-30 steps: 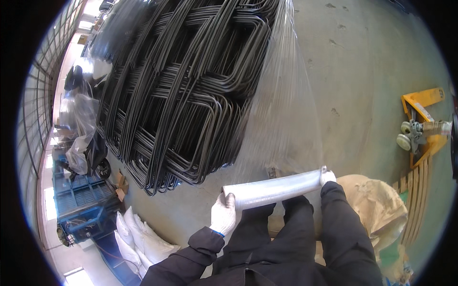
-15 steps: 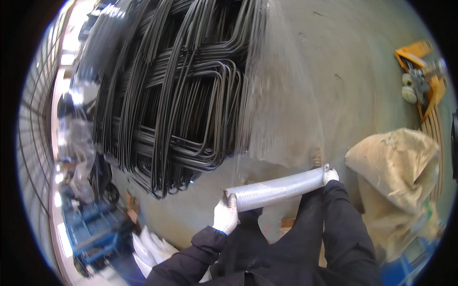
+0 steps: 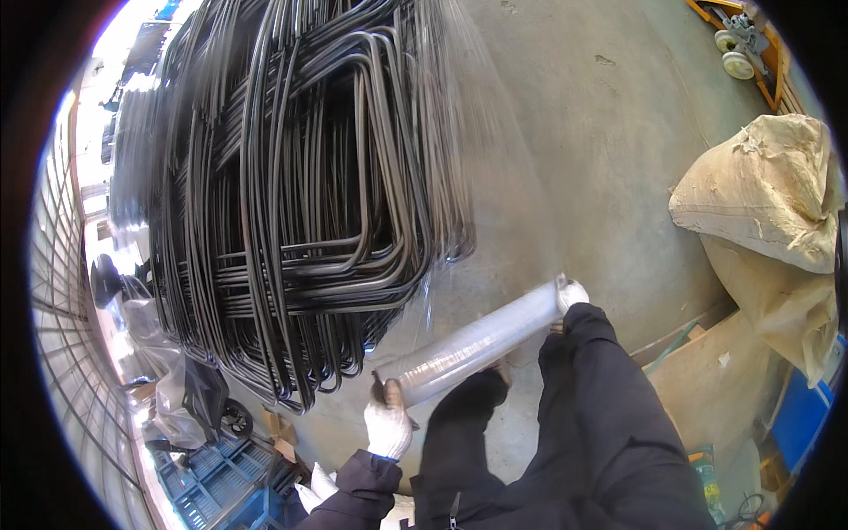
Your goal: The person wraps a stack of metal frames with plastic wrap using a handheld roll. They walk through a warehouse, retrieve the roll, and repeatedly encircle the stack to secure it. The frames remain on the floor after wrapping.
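Across the front of my legs I hold a roll of clear stretch film (image 3: 477, 343), one white-gloved hand at each end. My left hand (image 3: 389, 424) grips its lower left end. My right hand (image 3: 572, 295) is closed on the upper right end, so the roll tilts up to the right. A thin clear sheet of film (image 3: 495, 150) runs from the roll up toward a large stack of bent black metal tube frames (image 3: 384, 177). Film covers part of the stack's right side and its far left side.
At the right stands a tan sack-like cover (image 3: 760, 190) above a board (image 3: 689, 380). An orange pallet jack (image 3: 738, 53) is at the far right. Blue plastic crates (image 3: 212, 473), a wheel (image 3: 237, 417) and white bags (image 3: 320, 484) lie at lower left, near a barred window wall (image 3: 75, 291).
The view has shifted, and the stack appears nearer and lower. The roll is tilted more steeply, its left end lower. Both hands keep hold of it.
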The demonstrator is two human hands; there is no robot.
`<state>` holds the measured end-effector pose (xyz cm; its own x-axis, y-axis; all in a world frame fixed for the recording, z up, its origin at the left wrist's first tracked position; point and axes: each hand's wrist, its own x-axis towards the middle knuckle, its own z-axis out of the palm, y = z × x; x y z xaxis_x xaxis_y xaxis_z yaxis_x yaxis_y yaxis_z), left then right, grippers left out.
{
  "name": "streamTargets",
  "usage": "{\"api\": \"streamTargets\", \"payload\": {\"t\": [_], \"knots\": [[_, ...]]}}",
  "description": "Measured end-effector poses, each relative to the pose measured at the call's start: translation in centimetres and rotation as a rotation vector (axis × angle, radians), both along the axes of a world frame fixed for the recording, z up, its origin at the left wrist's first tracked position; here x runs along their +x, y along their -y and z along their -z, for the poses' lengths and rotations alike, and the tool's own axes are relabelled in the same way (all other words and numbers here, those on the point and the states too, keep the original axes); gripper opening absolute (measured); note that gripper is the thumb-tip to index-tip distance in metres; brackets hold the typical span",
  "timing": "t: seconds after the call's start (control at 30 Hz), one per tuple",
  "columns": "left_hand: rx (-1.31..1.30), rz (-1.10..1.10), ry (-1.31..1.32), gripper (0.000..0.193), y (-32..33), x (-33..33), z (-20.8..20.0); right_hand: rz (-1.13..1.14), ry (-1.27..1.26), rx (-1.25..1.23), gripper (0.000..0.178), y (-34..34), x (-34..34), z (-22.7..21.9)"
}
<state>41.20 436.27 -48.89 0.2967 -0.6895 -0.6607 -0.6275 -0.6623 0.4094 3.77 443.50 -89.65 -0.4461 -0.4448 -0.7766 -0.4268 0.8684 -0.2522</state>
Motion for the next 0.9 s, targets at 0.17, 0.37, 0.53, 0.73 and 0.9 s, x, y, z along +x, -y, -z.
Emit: {"api": "streamTargets", "payload": {"t": [0.17, 0.37, 0.53, 0.73, 0.9], "knots": [[-0.047, -0.007, 0.005, 0.053, 0.1, 4.0, 1.1, 0.012, 0.099, 0.007, 0.099, 1.1, 7.1, 4.0], [-0.215, 0.186, 0.0, 0.047, 0.0, 9.1, 1.3, 0.09, 0.095, -0.018, 0.102, 4.0, 17.4, 8.6], [-0.23, 0.594, 0.406, 0.053, -2.3, 19.7, 1.3, 0.042, 0.258, -0.123, 0.074, 6.9, 29.9, 7.4], [-0.179, 0.67, 0.389, 0.039, -0.5, 25.8, -1.5, -0.304, 0.191, -0.065, 0.056, 7.0, 39.7, 2.4], [-0.076, 0.744, 0.347, 0.038, 0.3, 29.0, -2.5, 0.148, 0.202, -0.112, 0.075, -4.2, 44.6, 10.9]]}}
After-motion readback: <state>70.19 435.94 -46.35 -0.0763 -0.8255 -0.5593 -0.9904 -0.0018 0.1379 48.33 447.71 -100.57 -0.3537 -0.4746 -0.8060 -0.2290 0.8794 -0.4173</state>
